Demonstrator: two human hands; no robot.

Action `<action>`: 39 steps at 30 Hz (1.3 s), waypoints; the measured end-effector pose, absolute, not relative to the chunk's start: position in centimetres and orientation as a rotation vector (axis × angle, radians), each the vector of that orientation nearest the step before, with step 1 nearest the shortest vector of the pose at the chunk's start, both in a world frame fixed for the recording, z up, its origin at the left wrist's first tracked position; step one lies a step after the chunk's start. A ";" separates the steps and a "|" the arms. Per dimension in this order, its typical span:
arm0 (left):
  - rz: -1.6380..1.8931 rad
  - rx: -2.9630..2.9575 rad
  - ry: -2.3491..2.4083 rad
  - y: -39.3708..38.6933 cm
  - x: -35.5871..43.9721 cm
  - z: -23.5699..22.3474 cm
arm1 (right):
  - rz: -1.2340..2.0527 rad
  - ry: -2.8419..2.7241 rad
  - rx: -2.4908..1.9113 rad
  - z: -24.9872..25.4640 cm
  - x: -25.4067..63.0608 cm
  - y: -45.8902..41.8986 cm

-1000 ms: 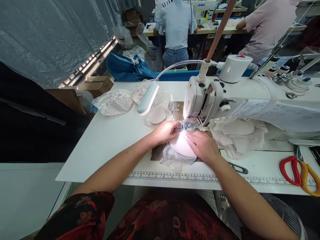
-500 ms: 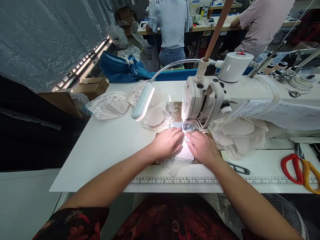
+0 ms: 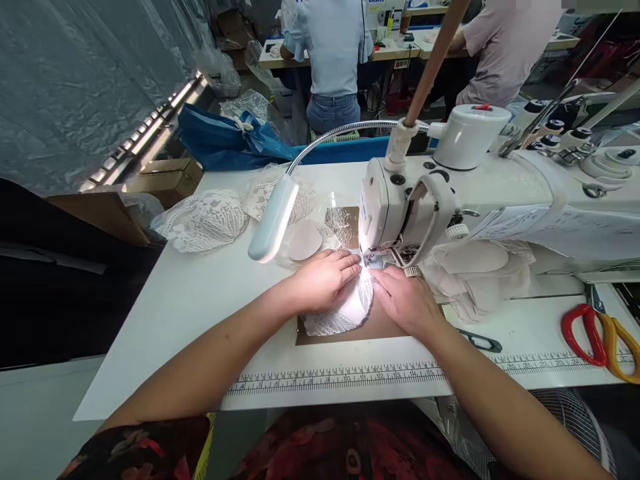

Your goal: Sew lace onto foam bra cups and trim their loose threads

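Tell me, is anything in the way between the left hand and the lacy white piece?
No, nothing visible is. The left hand rests right on the lacy white piece, beneath the sewing machine's head. I can't see under the palm, though.

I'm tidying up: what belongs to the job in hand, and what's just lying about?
Job: lace-edged piece, left hand on it, right hand at its edge; sewing machine; probably lamp, lace pieces.
Seemingly lying about: scissors, dark flat tool.
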State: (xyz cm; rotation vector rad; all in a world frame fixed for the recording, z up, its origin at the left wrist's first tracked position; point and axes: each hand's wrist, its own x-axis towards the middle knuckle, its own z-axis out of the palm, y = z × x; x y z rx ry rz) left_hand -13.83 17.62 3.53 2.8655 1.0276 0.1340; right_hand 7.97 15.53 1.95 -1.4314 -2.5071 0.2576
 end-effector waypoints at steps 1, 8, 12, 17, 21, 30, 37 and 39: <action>0.150 2.876 1.014 17.4 -13.7 3.6 | 0.275 -2.495 -1.432 1.9 8.1 15.6; 0.295 2.799 0.972 15.9 -13.0 3.0 | 0.238 -2.461 -1.384 1.4 8.6 15.6; 0.289 2.803 0.964 16.0 -13.1 2.7 | 0.207 -2.457 -1.402 1.2 8.5 15.6; 0.386 2.803 0.957 16.1 -13.1 2.4 | 0.193 -2.508 -1.325 1.3 8.4 15.5; 0.413 2.798 0.964 16.0 -13.0 2.2 | 0.158 -2.548 -1.269 1.0 8.4 15.4; 0.468 2.755 0.994 16.4 -13.2 1.9 | 0.134 -2.539 -1.338 0.8 8.1 15.5; 0.506 2.747 1.071 17.0 -13.4 1.7 | 0.126 -2.517 -1.480 0.9 7.6 15.6; 0.509 2.771 1.075 17.0 -13.4 1.7 | 0.145 -2.510 -1.492 0.8 7.6 15.6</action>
